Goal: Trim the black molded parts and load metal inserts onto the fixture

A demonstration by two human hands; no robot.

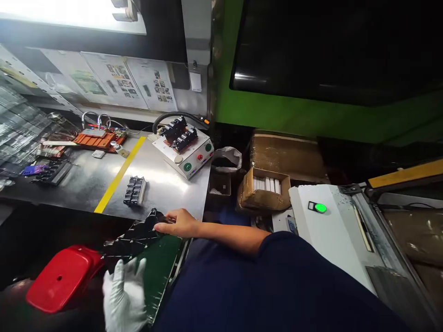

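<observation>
My right hand [179,223]: clamped on the black part [129,243], fingers partly hidden.
My gloved left hand [125,295]: cut off below; I cannot tell whether it grips.
Black part: near side of the steel table [169,191].

We face a metal counter [173,193] crossed by a yellow stripe [119,175], with printed sheets [117,78] behind it and a bright light [62,14] at upper left. To our right, a green wall [277,110] borders a dark pane [328,50] above cardboard boxes [287,154]; a red stool [57,279] stands before the counter.
</observation>
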